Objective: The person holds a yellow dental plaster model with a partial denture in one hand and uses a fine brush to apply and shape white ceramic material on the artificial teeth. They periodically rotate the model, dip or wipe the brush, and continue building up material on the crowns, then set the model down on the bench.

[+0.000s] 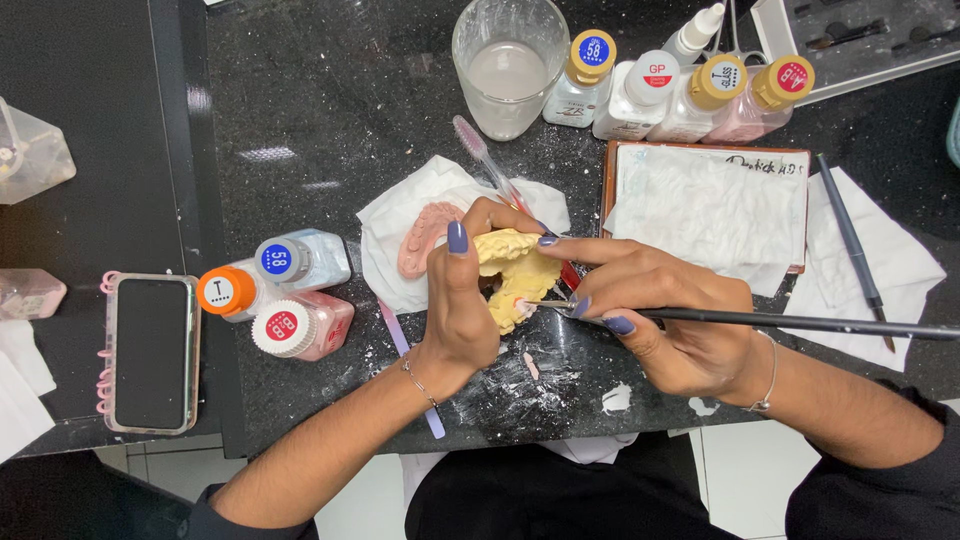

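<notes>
L hand (462,310) grips a yellow dental cast (515,272) just above the black worktop (330,120), fingers wrapped round it. R hand (670,320) pinches a thin brush (760,321), tip touching the cast's front w/ a pink model (425,238) on tissue beside.

I see open black table (330,110) at the upper left, between the glass cup (508,65) and the table's left edge; a hand could pass there freely. The far edge is blocked by that cup and a row of 4 capped bottles (680,85). To the left, 3 lying bottles (275,290) and a phone (150,352) close the way. To the right, the tray with paper (708,205) and a white tissue (885,265) with a brush (850,240) fill the surface. A toothbrush (490,165) lies just behind my hands. The near edge holds only white smears (617,398).
</notes>
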